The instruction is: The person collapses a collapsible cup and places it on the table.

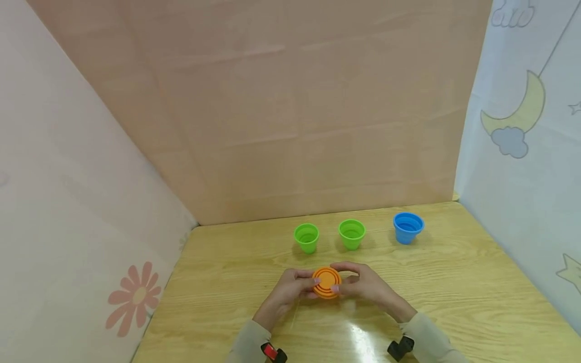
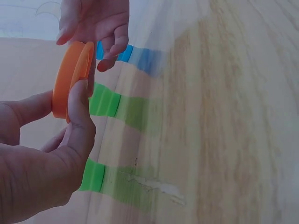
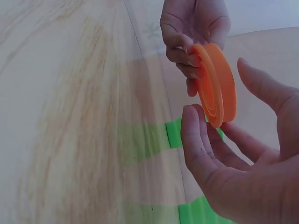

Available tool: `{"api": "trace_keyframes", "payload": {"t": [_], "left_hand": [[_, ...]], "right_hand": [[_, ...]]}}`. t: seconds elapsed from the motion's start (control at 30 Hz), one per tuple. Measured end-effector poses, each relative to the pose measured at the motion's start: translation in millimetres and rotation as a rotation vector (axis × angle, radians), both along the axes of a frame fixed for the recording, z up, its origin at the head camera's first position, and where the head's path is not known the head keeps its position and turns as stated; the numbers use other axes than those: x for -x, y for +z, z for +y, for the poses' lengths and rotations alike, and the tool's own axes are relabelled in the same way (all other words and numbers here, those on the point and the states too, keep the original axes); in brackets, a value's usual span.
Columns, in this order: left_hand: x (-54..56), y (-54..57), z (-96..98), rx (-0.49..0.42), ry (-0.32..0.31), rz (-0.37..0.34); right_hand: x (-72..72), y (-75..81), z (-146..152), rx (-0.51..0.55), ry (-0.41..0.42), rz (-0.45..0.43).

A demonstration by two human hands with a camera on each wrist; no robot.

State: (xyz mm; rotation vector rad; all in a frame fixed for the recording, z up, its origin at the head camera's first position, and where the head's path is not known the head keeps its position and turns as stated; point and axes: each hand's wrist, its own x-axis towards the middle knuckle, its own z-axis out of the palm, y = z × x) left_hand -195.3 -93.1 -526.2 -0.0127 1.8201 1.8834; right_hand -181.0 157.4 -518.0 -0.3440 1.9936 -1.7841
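Nearest you, at 6 o'clock, your two pale sleeves come in over the tabletop [image 1: 218, 277], a red-and-black wrist device [image 1: 274, 352] at the left cuff and a black wrist device [image 1: 401, 348] at the right. Just beyond, between your hands, is the orange disc [image 1: 326, 283], ringed on its face and held up off the wood, tilted toward you. Your left hand [image 1: 288, 290] has it from 9 o'clock, pinched between thumb and fingers. Your right hand [image 1: 368, 286] is at 3 o'clock, loosely spread and half curved about the rim — its thumb stands clear in the right wrist view, and you can't tell how much the fingers touch.

Farther off, three cups stand upright, apart from one another: a green cup [image 1: 306, 238] at 11 o'clock from the disc, a second green cup [image 1: 352, 234] at 1 and a blue cup [image 1: 407, 228] at 2. Behind them, at 12 — a creased tan backdrop [image 1: 290, 111].
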Motion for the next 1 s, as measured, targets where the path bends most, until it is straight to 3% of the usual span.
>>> {"api": "trace_keyframes", "payload": {"t": [0.3,0.53,0.8,1.0], "left_hand": [[2.7,1.1,-0.3,-0.039,-0.029,-0.043],[-0.1,1.9,0.6,-0.099,-0.039,-0.115],[-2.6,0.0,1.4,-0.112,-0.046,-0.099],[-4.5,2.0,0.8,-0.008,-0.069,-0.022]], "right_hand": [[1.7,0.2,1.4,-0.029,0.038,0.041],[2.1,1.4,3.2,-0.030,0.077,0.083],[1.1,1.5,0.5,-0.054,0.022,0.109],[0.7,-0.5,2.8,-0.076,-0.022,0.086]]}}
